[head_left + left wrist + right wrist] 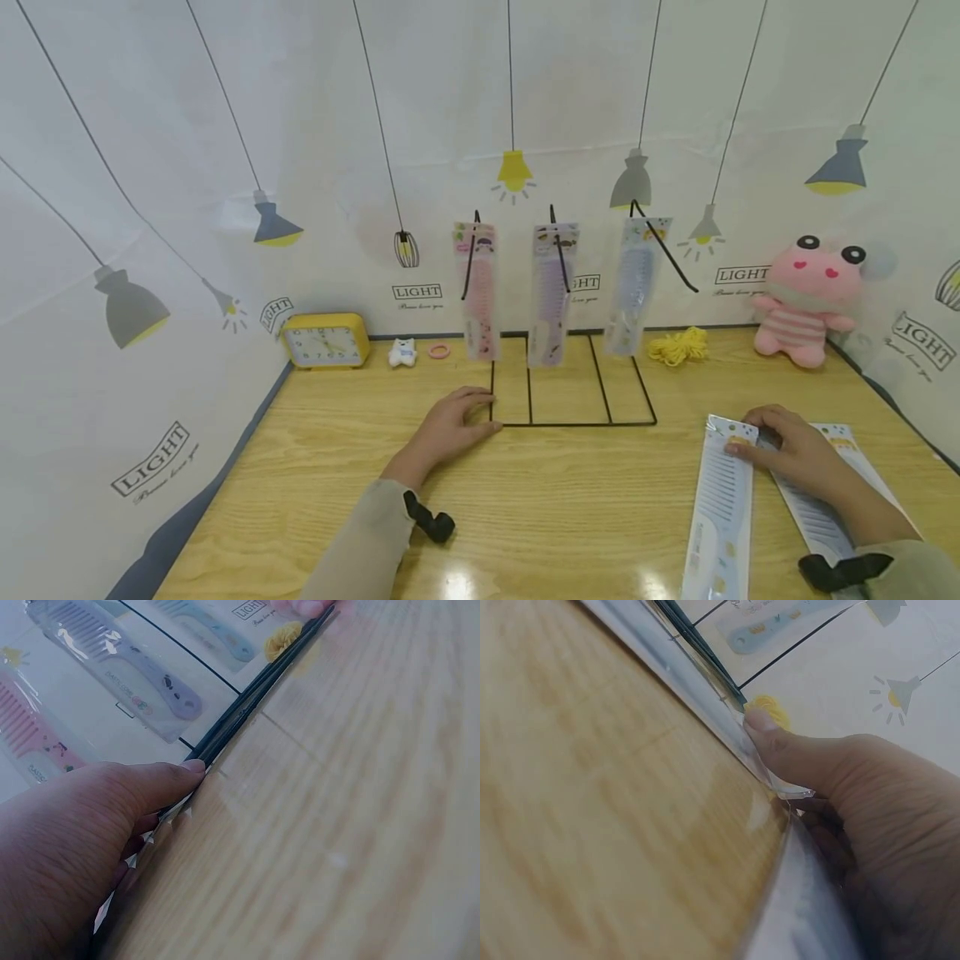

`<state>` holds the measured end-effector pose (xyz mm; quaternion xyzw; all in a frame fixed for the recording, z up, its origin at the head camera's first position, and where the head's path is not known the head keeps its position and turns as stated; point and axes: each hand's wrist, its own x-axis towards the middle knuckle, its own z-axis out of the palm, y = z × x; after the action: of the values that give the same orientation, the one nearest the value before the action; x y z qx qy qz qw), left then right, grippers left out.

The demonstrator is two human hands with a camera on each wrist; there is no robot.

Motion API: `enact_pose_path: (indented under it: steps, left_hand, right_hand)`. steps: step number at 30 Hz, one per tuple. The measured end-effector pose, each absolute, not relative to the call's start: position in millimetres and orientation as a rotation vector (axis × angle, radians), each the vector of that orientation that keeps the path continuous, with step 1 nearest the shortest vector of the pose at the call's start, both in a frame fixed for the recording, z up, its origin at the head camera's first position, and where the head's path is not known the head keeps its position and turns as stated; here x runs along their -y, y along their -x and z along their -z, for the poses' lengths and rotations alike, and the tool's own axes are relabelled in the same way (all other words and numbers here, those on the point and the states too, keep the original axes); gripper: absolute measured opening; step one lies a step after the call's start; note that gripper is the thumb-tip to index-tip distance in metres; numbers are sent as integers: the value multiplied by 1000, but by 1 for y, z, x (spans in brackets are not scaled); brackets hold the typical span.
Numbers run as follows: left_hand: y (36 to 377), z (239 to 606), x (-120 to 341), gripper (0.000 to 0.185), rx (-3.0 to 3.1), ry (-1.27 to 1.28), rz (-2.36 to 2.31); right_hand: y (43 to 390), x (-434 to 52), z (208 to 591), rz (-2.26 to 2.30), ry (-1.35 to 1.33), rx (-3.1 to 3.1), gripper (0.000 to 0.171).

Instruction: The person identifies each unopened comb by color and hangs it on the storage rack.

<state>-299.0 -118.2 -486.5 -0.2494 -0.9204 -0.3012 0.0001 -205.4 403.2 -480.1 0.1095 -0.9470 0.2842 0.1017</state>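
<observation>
fingers of right hand (798,457): pinched on top end of flat clear plastic package with pale-blue comb (720,508), at 4 o'clock in head view. at 3 o'clock from package, partly under right wrist: matching package (813,521). fingers of left hand (450,427): relaxed, spread, touching black wire rack (577,425) at 8 o'clock corner of base. hanging at 10, 12 and 1 o'clock: pink comb (481,287), purple comb (551,287), blue comb (636,279), each in clear plastic.

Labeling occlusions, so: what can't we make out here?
Head: lower end of held packaged comb, cut by bottom edge.
Head: part of other packaged comb, behind right hand.
Left wrist: toothed end of pink comb, cut by left edge.
Head: exact time on yellow clock, too small.
</observation>
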Motion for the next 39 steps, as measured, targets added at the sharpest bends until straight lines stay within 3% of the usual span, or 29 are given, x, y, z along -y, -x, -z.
enact_pose_path:
  steps: [10, 22, 29, 34, 39]
  left_hand:
    - [298, 486, 118, 54, 2868, 798, 968]
    - [298, 485, 118, 55, 2875, 793, 987]
    - [296, 488, 116, 56, 2903, 791, 972]
    - [296, 487, 117, 55, 2890, 791, 963]
    - [298, 486, 118, 55, 2893, 795, 960]
  right_hand:
    - [205, -404, 483, -849, -336, 2733, 20]
    - [203, -401, 476, -934, -73, 2802, 41]
    - [200, -392, 441, -1327, 149, 2623, 48]
    - [206, -375, 396, -1539, -4, 2417, 29]
    - [214, -350, 349, -1891, -385, 1981, 16]
